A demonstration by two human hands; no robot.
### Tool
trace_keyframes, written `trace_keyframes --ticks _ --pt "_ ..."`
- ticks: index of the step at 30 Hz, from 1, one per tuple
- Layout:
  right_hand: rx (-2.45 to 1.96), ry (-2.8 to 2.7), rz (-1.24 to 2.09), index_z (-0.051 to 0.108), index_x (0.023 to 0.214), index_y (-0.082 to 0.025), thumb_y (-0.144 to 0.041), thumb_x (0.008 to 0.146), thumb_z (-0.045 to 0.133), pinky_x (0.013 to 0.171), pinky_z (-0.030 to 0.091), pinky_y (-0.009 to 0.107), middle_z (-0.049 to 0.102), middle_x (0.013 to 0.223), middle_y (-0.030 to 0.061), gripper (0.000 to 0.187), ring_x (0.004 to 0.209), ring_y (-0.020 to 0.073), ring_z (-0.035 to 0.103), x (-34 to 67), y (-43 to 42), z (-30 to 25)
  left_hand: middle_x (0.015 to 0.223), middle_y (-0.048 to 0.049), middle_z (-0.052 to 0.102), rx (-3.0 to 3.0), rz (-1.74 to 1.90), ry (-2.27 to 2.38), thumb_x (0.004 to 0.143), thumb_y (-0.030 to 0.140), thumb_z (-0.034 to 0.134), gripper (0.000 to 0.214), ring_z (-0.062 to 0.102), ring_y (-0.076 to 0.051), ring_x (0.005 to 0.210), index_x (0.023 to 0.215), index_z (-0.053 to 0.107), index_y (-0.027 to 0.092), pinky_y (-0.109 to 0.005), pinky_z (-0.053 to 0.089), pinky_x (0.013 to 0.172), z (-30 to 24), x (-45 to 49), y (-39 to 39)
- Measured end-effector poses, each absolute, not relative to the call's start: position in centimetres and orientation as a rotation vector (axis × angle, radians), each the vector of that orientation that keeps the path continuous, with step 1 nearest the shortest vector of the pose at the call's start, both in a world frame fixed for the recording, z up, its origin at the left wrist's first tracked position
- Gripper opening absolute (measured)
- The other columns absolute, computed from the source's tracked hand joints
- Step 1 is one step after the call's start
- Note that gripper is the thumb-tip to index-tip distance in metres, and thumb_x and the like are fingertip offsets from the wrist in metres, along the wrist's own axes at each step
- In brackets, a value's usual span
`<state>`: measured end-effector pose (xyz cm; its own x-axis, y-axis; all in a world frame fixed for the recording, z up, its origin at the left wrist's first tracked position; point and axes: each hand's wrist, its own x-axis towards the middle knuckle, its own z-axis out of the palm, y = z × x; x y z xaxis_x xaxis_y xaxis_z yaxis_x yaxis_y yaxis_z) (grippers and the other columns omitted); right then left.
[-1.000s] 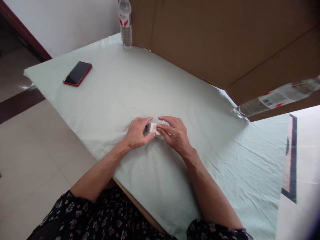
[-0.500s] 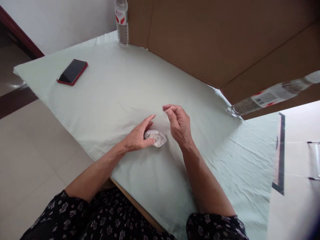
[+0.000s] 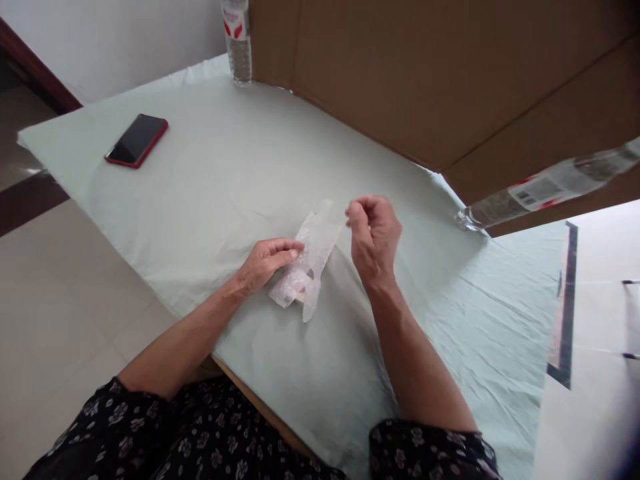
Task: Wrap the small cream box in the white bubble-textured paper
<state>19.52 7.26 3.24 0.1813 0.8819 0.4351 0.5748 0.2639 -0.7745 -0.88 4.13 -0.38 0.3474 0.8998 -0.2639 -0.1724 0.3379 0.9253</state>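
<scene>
A loosened piece of clear bubble wrap (image 3: 316, 240) lies on the pale green cloth in front of me. Through gaps in its near end shows part of a light-coloured thing (image 3: 301, 296), too little to name. My left hand (image 3: 267, 263) is closed at the wrap's left edge, thumb and fingers pinching it. To the right of the wrap and apart from it, my right hand (image 3: 375, 233) is raised with curled fingers, thumb against the forefinger. Whatever may be in that pinch is hidden.
A phone in a red case (image 3: 137, 141) lies at the far left of the cloth-covered table (image 3: 200, 180). A clear bottle (image 3: 238, 50) stands at the back, and another bottle (image 3: 545, 187) is at the right. Behind stands a large brown cardboard panel (image 3: 390, 80).
The small wrapped bundle has opened out into a longer sheet stretching away from me. My right hand has moved right and slightly up; my left fingers have closed onto the wrap.
</scene>
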Motion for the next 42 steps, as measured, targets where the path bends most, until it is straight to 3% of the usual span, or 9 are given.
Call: trace_keyframes --ticks 5,8,12,18,23,29,34,38,42 --pt "-1.749 -1.946 0.399 0.060 0.099 -0.021 -0.060 0.088 0.061 0.061 0.041 0.029 0.070 0.090 0.0053 0.041 0.067 0.0169 0.060 17.6 2.1 3.7 0.095 -0.0065 0.076 0.924 0.884 0.876 0.074 0.037 0.078 0.049 0.068 -0.019 0.080 0.117 0.075 0.015 -0.030 0.053 0.073 -0.7 -0.7 3.7" --pt "-1.957 -2.098 0.271 0.063 0.105 -0.018 -0.046 0.090 0.060 0.060 0.035 0.030 0.071 0.108 0.0137 0.031 0.078 0.0223 0.065 17.1 1.7 3.6 0.099 -0.0076 0.076 0.923 0.930 0.855 0.074 0.036 0.078 0.049 0.069 -0.019 0.083 0.118 0.075 0.014 -0.030 0.054 0.074 -0.8 -0.6 3.7" --pt "-1.957 -2.011 0.366 0.063 0.081 -0.020 -0.022 0.089 0.052 0.062 0.033 0.031 0.071 0.082 0.0067 0.013 0.068 0.0188 0.060 18.9 2.9 3.4 0.102 -0.0090 0.074 0.977 0.992 0.950 0.075 0.043 0.075 0.052 0.066 -0.019 0.081 0.118 0.071 0.013 -0.032 0.056 0.070 -0.7 -0.8 4.3" --pt "-1.526 -1.491 0.992 0.058 0.068 -0.020 -0.038 0.087 0.059 0.061 0.037 0.028 0.059 0.066 -0.0011 0.025 0.062 0.0139 0.052 21.2 3.8 2.4 0.121 -0.0105 0.064 1.583 1.223 1.330 0.069 0.044 0.077 0.046 0.063 -0.021 0.099 0.107 0.072 0.018 -0.036 0.055 0.087 -0.6 -1.2 4.5" --pt "-1.266 -1.271 1.233 0.063 0.076 -0.021 -0.045 0.085 0.066 0.072 0.045 0.030 0.067 0.075 0.0000 0.026 0.072 0.0156 0.059 20.2 3.7 1.6 0.093 -0.0045 0.066 1.740 1.134 1.429 0.069 0.035 0.072 0.030 0.060 -0.017 0.081 0.094 0.070 0.018 -0.032 0.053 0.079 -0.5 -1.2 4.2" --pt "-1.361 -1.202 1.060 0.062 0.070 -0.021 -0.041 0.084 0.063 0.070 0.046 0.030 0.066 0.069 -0.0001 0.024 0.067 0.0142 0.055 20.9 4.5 0.6 0.062 0.0041 0.055 1.438 1.143 1.545 0.075 0.025 0.057 0.009 0.050 -0.011 0.059 0.069 0.061 0.019 -0.024 0.042 0.060 -0.1 -1.7 4.8" --pt "-1.491 -1.143 0.865 0.059 0.070 -0.021 -0.038 0.081 0.062 0.061 0.041 0.029 0.057 0.064 -0.0026 0.020 0.060 0.0128 0.048 22.8 5.7 -1.0 0.066 0.0033 0.059 1.142 1.246 1.518 0.074 0.025 0.060 0.016 0.051 -0.011 0.055 0.087 0.063 0.018 -0.023 0.042 0.054 -0.8 -2.5 6.2" --pt "-1.488 -1.162 0.666 0.065 0.097 -0.021 -0.038 0.081 0.065 0.076 0.050 0.033 0.068 0.090 0.0018 0.023 0.081 0.0159 0.061 23.2 5.4 -0.2 0.077 0.0010 0.063 1.245 1.436 1.589 0.075 0.021 0.059 0.029 0.057 -0.012 0.064 0.104 0.063 0.018 -0.024 0.048 0.062 -0.7 -2.8 6.0" --pt "-1.466 -1.469 0.712 0.068 0.102 -0.022 -0.044 0.086 0.064 0.083 0.052 0.035 0.073 0.102 0.0051 0.027 0.090 0.0182 0.066 22.4 4.0 2.5 0.090 -0.0034 0.071 1.782 1.571 1.504 0.085 0.025 0.057 0.025 0.065 -0.017 0.084 0.107 0.065 0.019 -0.032 0.054 0.080 0.4 -2.5 4.3"
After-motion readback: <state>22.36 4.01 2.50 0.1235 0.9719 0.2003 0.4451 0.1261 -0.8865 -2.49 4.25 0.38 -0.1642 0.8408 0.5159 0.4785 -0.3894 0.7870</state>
